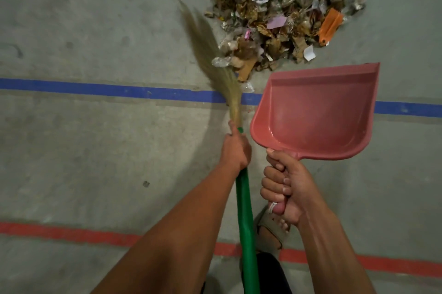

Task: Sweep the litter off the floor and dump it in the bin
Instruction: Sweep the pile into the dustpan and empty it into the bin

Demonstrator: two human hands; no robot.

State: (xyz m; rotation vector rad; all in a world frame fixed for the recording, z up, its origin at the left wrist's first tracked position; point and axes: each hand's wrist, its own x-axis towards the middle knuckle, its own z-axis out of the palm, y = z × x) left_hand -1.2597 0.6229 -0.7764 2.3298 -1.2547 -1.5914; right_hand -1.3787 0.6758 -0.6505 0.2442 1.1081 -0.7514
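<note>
The litter pile [282,16] lies on the concrete floor [83,30], top centre-right of view, just beyond the blue line [95,86]. It is seen as mixed stuff: crumpled paper, clear plastic film, cardboard scraps, dry leaves, an orange plastic piece [331,24]. No bin is seen in view.

The broom [215,59] is held by the left hand [235,147], w/ the grip wrapped tight round the green handle [245,210] right below the bristle neck. The bristles are blurred and reach the left edge of the pile. The dustpan [318,109] is held by the right hand [284,186], w/ fingers curled round its handle; the pan is empty, mouth toward the pile, and appears lifted off the floor.

Handling, as judged: the litter is prob. v. light, loose, partly springy; film and paper are likely to be flicked away or blown past the pan if struck hard, so short low strokes are called for. Bristles are soft and flexible, so a low hold near the neck gives control. The pan is stiff, smooth plastic; its lip should be pressed flat to the floor, else small bits are pushed under.
</note>
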